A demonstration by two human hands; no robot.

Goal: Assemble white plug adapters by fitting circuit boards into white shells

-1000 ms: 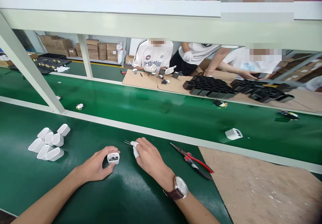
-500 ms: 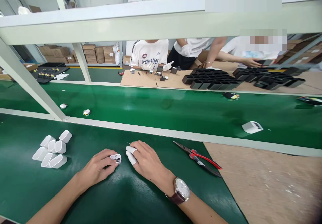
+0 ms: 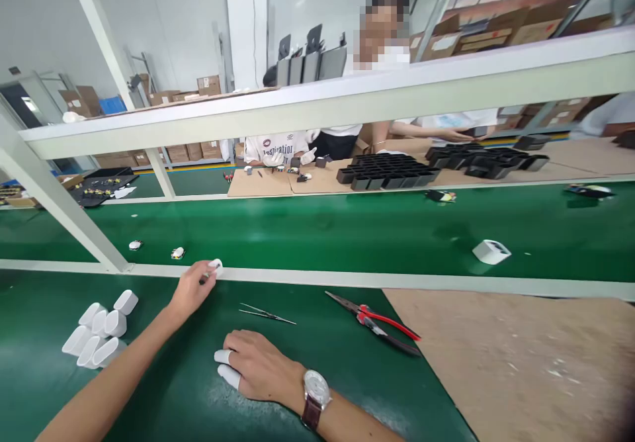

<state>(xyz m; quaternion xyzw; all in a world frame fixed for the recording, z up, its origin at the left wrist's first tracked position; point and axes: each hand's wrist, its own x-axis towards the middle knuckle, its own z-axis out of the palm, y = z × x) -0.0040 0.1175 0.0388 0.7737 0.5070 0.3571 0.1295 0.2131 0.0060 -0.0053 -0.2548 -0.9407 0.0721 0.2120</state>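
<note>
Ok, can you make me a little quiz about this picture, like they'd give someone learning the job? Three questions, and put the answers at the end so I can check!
1. Pick one. What is the left hand holding?
a) a black box
b) a white casing
c) a roll of tape

2. True or false? The right hand is apart from the tweezers, which lie on the green tabletop.

3. Fill in the gap. The pliers have one black handle and one ____ handle.

Key: 1. b; 2. true; 3. red.
</note>
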